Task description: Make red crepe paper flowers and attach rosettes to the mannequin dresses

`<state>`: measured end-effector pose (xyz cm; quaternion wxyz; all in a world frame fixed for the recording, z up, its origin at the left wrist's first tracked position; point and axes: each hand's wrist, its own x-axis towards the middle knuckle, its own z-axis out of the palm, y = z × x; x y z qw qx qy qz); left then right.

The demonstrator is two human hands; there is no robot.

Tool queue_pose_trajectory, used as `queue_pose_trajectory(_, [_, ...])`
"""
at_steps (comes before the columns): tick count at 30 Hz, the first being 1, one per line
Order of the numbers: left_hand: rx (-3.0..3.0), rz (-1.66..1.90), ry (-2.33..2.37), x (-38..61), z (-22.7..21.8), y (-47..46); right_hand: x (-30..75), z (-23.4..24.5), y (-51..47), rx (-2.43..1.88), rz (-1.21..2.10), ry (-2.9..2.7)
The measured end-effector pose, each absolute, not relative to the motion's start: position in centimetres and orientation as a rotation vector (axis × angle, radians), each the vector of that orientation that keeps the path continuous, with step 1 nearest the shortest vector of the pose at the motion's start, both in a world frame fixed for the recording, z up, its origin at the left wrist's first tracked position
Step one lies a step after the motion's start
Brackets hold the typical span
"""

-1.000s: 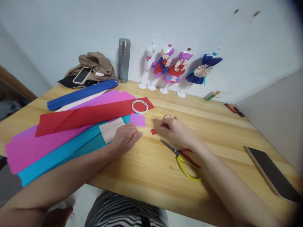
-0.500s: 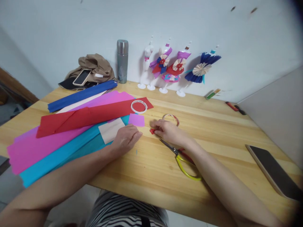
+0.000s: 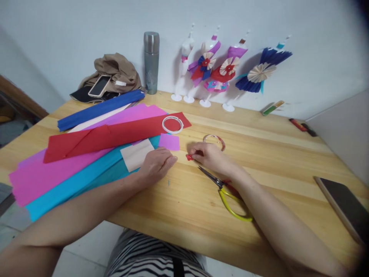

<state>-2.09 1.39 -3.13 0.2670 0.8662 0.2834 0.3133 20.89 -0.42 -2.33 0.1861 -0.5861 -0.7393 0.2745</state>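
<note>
My right hand (image 3: 208, 154) pinches a small red piece (image 3: 189, 157) between thumb and fingers, just above or on the wooden table; its exact shape is partly covered. Below that hand lie scissors (image 3: 235, 206) with yellow handles, blades pointing up-left, partly under my right forearm. A roll of tape (image 3: 222, 143) sits just behind the hand. Curled closed, my left hand (image 3: 158, 163) rests at the edge of a beige paper square (image 3: 135, 154); the inside of its fingers is hidden. A purple paper square (image 3: 169, 142) lies just beyond it.
Red crepe paper (image 3: 115, 136) and blue sheets (image 3: 77, 184) cover the left side, with a white tape ring (image 3: 172, 125) on top. A steel flask (image 3: 151, 63) and decorated figures on stands (image 3: 229, 69) line the wall. A dark tablet (image 3: 340, 204) lies right.
The camera view has shifted, so the wall items sit higher and farther right. Both hands keep nearly the same pose, and the red piece stays in my right fingers.
</note>
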Motion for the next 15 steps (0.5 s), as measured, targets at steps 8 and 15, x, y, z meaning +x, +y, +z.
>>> queue_pose_trajectory(8, [1.631,0.460,1.032,0.0,-0.8,1.1,20.5,-2.3,-1.3,-1.525,1.110,-1.700])
queue_pose_trajectory(15, [1.053,0.457,0.855,1.2,-1.9,0.3,18.4,-1.2,-3.0,-1.432,1.131,-1.570])
